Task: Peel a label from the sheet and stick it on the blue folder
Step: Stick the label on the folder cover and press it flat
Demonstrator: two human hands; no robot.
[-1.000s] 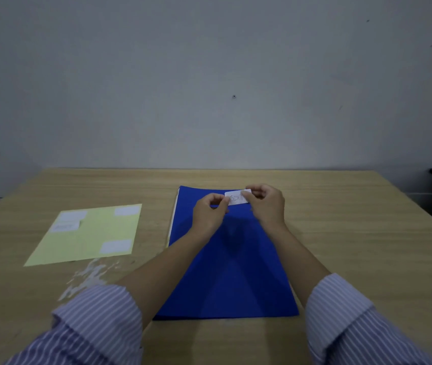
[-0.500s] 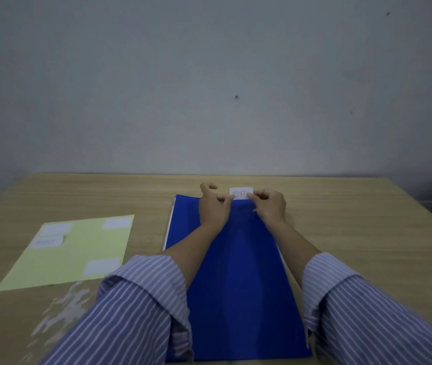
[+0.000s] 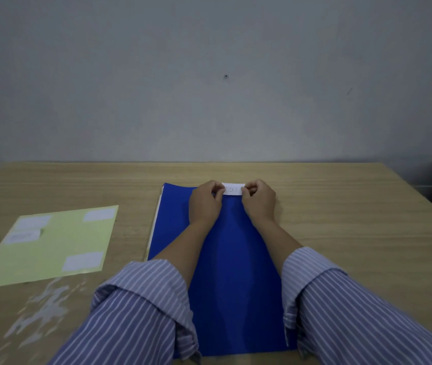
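While you look down from your head, your left hand (image 3: 205, 204) and right hand (image 3: 258, 202) each pinch one short end of the label (image 3: 232, 189), holding it at the far edge of the blue folder (image 3: 232, 272). It is likely thin, floppy and sticky underneath, so keep hold by the ends. The sheet (image 3: 51, 245) lies well apart to your left, and bare table (image 3: 354, 219) gives room on the right.
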